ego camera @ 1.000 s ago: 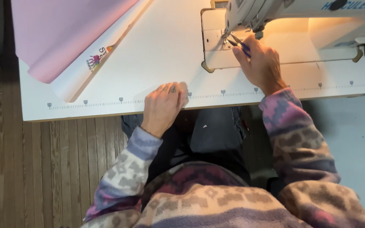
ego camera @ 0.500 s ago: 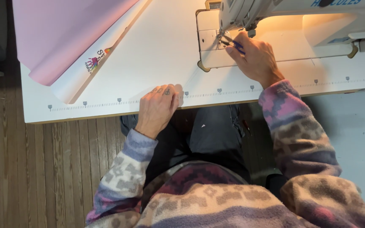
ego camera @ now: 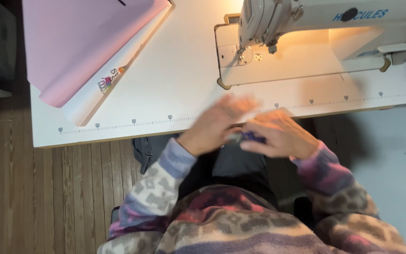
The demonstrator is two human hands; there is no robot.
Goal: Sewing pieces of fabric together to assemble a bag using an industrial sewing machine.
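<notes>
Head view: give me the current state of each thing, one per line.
Sewing machine: lamp lit, nothing under the needle.
Pink sheet: folded over, lying on the table's far left.
Left hand: motion-blurred at the table edge.
Right hand: blurred, pinching a small blue tool.

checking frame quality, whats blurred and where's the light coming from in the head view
Head view: both hands are motion-blurred, the left hand most, the right hand around a small blue thing too smeared to identify; warm lamp glow pools under the sewing machine on the white table; pink sheet stays sharp.
</notes>
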